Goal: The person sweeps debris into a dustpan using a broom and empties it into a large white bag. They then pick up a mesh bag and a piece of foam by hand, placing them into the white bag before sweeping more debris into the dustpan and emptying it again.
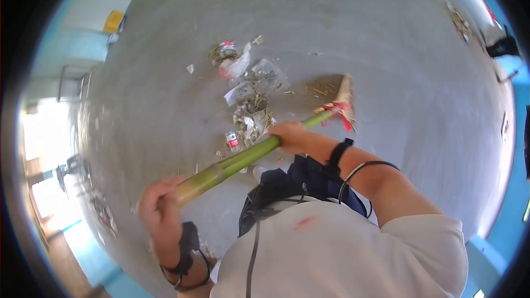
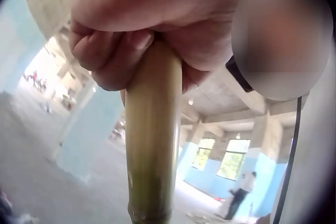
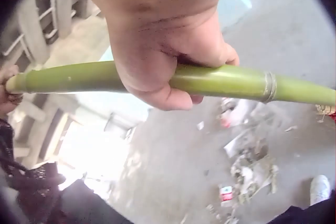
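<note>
A broom with a thick green bamboo handle (image 1: 221,168) slants across the head view. Its straw head (image 1: 345,91), tied with red strips, is low over the floor at the right of the litter. My left hand (image 1: 161,209) grips the pale top end of the handle; in the left wrist view its fingers (image 2: 113,64) curl round that end. Farther down, my right hand (image 1: 290,137) wraps round the handle, with the thumb and fingers closed about the green bamboo (image 3: 220,80) in the right wrist view.
Litter (image 1: 254,102) of plastic, paper and dry straw lies in a strip on the grey floor, with a red-labelled bottle (image 1: 232,141) at its near end. More debris (image 1: 458,22) lies far right. A yellow container (image 1: 115,22) is by the left wall. Another person (image 2: 242,195) stands near the windows.
</note>
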{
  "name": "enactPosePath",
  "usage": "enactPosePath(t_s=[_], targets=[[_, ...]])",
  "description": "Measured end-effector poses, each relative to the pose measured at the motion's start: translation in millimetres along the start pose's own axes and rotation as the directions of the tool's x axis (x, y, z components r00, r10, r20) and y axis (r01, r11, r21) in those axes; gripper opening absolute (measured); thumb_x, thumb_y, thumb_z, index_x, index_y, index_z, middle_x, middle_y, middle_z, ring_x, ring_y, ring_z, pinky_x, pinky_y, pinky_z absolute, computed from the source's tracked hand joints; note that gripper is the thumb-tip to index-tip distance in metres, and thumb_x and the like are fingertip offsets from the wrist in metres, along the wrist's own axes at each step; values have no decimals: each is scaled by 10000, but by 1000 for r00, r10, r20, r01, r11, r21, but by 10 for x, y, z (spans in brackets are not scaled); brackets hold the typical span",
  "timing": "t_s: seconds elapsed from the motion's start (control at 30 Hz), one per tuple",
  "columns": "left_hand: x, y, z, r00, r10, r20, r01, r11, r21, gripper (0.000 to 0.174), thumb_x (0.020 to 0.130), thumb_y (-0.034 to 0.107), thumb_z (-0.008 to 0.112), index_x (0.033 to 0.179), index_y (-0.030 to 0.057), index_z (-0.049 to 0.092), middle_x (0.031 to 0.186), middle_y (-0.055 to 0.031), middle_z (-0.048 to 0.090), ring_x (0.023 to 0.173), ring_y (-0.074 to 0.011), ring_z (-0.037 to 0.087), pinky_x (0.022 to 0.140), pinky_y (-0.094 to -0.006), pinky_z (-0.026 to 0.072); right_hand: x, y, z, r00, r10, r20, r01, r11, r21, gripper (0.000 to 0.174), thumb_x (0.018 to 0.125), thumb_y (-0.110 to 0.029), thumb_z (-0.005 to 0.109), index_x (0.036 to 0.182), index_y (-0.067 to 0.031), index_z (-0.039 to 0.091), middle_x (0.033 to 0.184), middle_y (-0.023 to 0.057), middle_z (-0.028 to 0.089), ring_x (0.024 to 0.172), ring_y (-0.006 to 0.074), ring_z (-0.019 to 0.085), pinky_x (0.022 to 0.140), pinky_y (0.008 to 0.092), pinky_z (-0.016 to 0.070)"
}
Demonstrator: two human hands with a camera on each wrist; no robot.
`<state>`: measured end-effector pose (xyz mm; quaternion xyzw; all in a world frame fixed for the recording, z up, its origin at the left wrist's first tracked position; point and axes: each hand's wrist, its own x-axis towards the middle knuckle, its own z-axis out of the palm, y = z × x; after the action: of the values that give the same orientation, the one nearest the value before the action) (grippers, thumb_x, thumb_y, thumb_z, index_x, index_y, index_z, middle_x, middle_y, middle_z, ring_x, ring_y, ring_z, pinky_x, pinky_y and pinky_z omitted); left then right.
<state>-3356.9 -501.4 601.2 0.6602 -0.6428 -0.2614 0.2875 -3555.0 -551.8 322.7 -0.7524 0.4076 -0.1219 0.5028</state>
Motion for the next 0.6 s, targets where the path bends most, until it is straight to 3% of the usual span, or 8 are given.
enactPosePath(t_s=[0.13,0.23,0.27,0.33,0.43,0.5,0.57,0.6], targets=[[-578,551,-404,935,-161,-316,212,968,134,22,752,-15,449,758,-9,470,797,-151,569,775,-228,567,736,-309,423,274,-844,35,932,-213,293,224,974,-6,196,620,-112,557,813,-149,547,787,71,577,836,284,549,668,466,384],[-1137,738,-438,901,-32,-433,110,981,157,82,768,64,471,820,11,506,806,-124,572,764,-215,554,709,-303,423,187,-1094,274,855,-390,341,390,918,71,227,594,-72,560,813,-129,545,788,87,561,823,287,541,671,417,392],[-1361,612,-559,872,-214,-440,98,958,-270,115,770,73,473,864,18,512,818,-115,570,754,-202,543,704,-292,416,171,-1173,376,825,-454,337,448,889,101,241,582,-54,563,812,-122,544,785,92,554,815,286,537,671,393,394],[-1687,212,-745,802,-436,-408,162,816,-554,237,774,151,494,968,19,463,921,-136,530,847,-218,502,762,-306,388,166,-1262,406,776,-560,289,503,827,251,281,573,-6,581,840,-84,533,788,116,551,794,292,535,669,354,409],[-2123,-771,-630,488,-866,-107,870,493,-26,446,778,267,526,1124,21,391,1074,-167,469,987,-243,440,849,-328,345,353,-1067,288,813,-553,181,479,813,331,242,619,39,576,840,-33,506,774,74,537,737,179,517,669,306,415],[-2701,-1236,-168,249,-925,288,950,290,111,588,782,345,547,1228,22,342,1177,-188,428,1080,-260,399,906,-343,316,500,-857,213,867,-465,179,356,829,431,205,615,52,561,776,-47,481,781,25,515,782,126,490,699,279,406],[-3209,-1409,334,244,-763,599,970,199,-143,717,768,480,509,1275,29,277,1250,-180,362,1136,-258,358,953,-331,257,469,-828,10,917,-335,218,226,884,410,196,613,62,532,749,-59,460,781,16,498,837,121,488,728,266,400],[-3339,-1446,552,204,-728,655,968,52,-244,574,816,433,454,1277,131,296,1181,-53,451,1118,-180,368,891,-343,316,403,-888,-91,943,-295,153,216,895,390,195,613,69,513,743,-62,450,779,17,491,866,123,489,741,261,396]])
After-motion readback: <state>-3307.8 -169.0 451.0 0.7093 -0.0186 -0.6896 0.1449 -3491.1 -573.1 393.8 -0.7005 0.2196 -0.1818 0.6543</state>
